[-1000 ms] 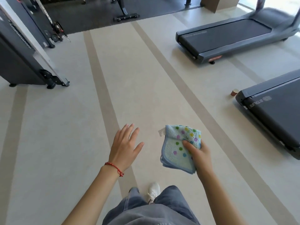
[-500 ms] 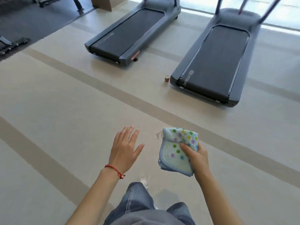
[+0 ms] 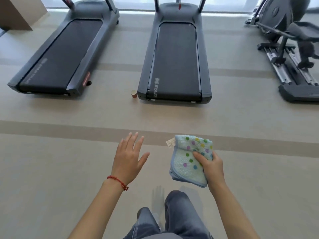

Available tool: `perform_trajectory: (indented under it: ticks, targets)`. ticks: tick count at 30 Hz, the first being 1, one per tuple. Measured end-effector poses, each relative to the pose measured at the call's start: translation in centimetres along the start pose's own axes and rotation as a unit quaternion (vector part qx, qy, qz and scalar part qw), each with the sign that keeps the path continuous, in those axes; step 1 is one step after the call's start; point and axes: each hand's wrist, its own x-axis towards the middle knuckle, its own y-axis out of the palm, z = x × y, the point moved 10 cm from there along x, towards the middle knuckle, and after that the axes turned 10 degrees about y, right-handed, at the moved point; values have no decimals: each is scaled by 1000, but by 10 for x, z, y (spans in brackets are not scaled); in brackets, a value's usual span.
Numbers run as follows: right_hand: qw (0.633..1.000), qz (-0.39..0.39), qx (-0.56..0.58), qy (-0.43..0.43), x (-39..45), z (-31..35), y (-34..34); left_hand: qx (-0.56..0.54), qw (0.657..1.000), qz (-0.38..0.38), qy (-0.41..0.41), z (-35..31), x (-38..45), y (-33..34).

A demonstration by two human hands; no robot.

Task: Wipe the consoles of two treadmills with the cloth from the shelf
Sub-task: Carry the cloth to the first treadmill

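My right hand grips a folded light-blue cloth with coloured dots and a white tag, held in front of me at waist height. My left hand is held out beside it, fingers spread, holding nothing; a red string bracelet is on that wrist. Two dark grey treadmills stand ahead on the floor: the left treadmill angled, the right treadmill straight in front. Their consoles are out of view above the frame; only the uprights show.
A small paper cup stands on the floor by the right treadmill's rear left corner. An elliptical machine is at the far right. A tan block sits at the top left. Beige striped floor lies between me and the treadmills.
The view has swung right, so both treadmills now lie straight ahead and nearer. My hands keep the same pose, the right one still holding the cloth.
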Motion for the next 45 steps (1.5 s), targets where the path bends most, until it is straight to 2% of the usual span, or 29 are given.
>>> perform_trajectory:
  ticks: [9,15,19,27,32,39,45]
  targets:
    - [1000,-23,12,-16,147,103,12,-21,1000,9,9,37,173,36]
    - [1000,-10,5,-26,238,199,25,-19,1000,2,3,51,302,30]
    - [1000,-13,9,-12,295,239,40,-21,1000,1,4,69,374,31]
    - [999,-27,22,-1,429,312,89,-22,999,-23,11,134,526,40]
    - [998,-50,37,-13,513,380,126,-18,999,-20,18,184,640,38]
    - [996,-66,60,-16,590,458,166,1,997,-15,73,221,769,16]
    - [995,-58,76,-35,647,518,193,-12,998,-24,57,256,840,12]
